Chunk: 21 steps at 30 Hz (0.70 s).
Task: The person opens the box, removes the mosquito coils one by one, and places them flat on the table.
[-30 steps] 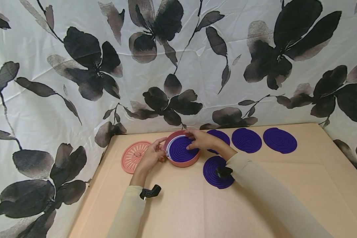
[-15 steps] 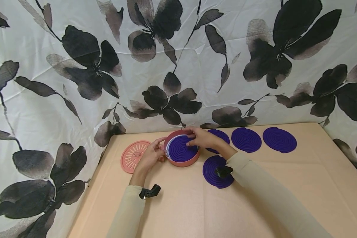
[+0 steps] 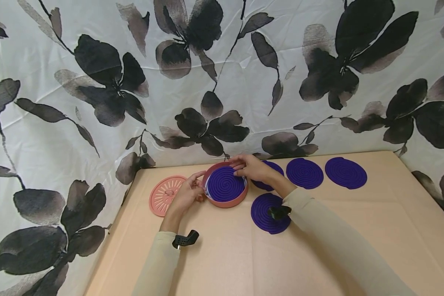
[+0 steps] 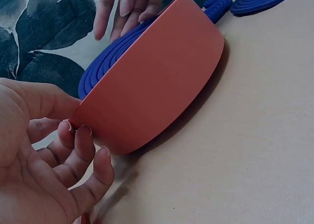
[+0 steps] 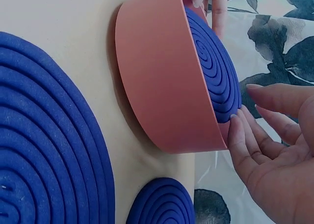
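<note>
A round pink mosquito coil holder (image 3: 227, 203) sits near the back of the table. My left hand (image 3: 186, 195) pinches its rim at the left; in the left wrist view its other fingers (image 4: 100, 172) curl beside the wall. Inside the holder, a blue mosquito coil (image 3: 225, 185) shows above the rim in both wrist views. My right hand (image 3: 251, 170) has thumb and fingertips at the coil's right edge, next to the rim, and seems to pinch it. A white ring shows partly beneath the coil. The far fingers of the right hand are partly hidden.
A pink slotted lid (image 3: 166, 195) lies left of the holder, behind my left wrist. Several other blue coils lie to the right, one (image 3: 266, 211) under my right wrist. The floral curtain (image 3: 192, 82) hangs behind the table's back edge.
The coil in the holder has shifted slightly up and left, hiding more of the white ring. My right thumb has moved from over the coil to its edge. The left hand keeps its grip.
</note>
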{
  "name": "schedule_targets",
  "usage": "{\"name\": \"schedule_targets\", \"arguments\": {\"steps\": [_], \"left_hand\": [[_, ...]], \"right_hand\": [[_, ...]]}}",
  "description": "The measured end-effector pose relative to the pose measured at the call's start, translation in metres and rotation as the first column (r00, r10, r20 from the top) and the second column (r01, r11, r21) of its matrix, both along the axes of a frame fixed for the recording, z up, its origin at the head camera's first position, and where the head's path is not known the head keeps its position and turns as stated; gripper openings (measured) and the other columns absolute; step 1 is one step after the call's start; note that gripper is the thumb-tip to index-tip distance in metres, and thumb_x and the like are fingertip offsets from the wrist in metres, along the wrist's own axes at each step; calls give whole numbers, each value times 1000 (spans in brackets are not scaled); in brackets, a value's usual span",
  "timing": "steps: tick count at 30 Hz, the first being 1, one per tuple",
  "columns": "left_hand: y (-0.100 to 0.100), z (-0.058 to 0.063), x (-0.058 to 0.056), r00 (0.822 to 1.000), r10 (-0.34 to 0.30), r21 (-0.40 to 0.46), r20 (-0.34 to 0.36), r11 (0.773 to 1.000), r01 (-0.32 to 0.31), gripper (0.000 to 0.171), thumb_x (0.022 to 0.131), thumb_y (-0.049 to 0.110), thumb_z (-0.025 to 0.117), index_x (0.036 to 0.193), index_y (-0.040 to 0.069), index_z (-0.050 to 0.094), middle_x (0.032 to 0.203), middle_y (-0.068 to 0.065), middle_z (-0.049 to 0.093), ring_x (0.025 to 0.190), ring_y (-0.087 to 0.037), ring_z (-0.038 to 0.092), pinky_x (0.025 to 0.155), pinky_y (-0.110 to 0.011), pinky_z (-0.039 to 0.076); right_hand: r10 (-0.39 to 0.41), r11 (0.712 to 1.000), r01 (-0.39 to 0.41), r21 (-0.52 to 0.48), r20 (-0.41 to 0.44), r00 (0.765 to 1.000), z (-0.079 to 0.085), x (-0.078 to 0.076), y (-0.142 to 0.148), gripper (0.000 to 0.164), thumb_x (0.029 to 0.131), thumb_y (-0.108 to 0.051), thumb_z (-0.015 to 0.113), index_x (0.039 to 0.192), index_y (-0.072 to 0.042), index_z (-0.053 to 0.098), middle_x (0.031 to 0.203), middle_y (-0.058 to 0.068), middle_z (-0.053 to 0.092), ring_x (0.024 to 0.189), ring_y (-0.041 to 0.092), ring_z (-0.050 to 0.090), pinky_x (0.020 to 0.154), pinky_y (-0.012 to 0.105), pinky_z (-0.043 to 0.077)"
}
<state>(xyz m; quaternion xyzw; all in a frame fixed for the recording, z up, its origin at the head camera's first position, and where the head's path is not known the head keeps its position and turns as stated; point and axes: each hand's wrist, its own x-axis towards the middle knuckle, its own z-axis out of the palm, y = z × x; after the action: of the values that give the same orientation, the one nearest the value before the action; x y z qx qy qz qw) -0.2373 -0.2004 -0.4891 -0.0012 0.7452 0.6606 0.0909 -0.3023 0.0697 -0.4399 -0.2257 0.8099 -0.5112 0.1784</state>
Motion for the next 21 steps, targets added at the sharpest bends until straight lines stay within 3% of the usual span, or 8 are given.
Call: {"name": "schedule_targets", "arguments": {"steps": [5, 12, 15, 21], "left_hand": [[0, 0, 0, 1000, -6, 6, -11, 1000, 7, 65, 89, -12, 58, 149, 11, 49, 94, -6, 48, 71, -21, 56, 59, -28, 52], [5, 26, 10, 999, -34, 22, 12, 999, 33, 66, 88, -15, 57, 150, 2, 44, 95, -12, 48, 72, -24, 56, 61, -33, 52], [6, 28, 11, 999, -30, 25, 20, 999, 30, 65, 89, -15, 57, 150, 3, 44, 95, -12, 49, 72, -25, 56, 61, -33, 53], [6, 28, 11, 999, -29, 28, 25, 999, 29, 65, 89, -15, 56, 150, 4, 45, 94, -12, 48, 73, -24, 56, 61, -32, 52]], "right_hand": [[19, 1000, -19, -18, 19, 1000, 0, 0, 3, 50, 95, 5, 62, 143, -2, 53, 136, 17, 58, 126, 32, 58, 106, 42, 49], [37, 998, -35, -46, 59, 998, -2, 7, 9, 46, 94, 5, 65, 138, -10, 61, 151, 8, 47, 132, 33, 55, 103, 41, 51], [47, 998, -46, -41, 30, 998, -4, 9, 11, 41, 94, 2, 66, 133, -11, 65, 143, 8, 54, 121, 27, 59, 99, 36, 53], [48, 998, -47, -46, 18, 999, -9, 14, 15, 37, 92, 0, 69, 126, -14, 70, 122, 7, 60, 93, 21, 54, 74, 27, 49]]}}
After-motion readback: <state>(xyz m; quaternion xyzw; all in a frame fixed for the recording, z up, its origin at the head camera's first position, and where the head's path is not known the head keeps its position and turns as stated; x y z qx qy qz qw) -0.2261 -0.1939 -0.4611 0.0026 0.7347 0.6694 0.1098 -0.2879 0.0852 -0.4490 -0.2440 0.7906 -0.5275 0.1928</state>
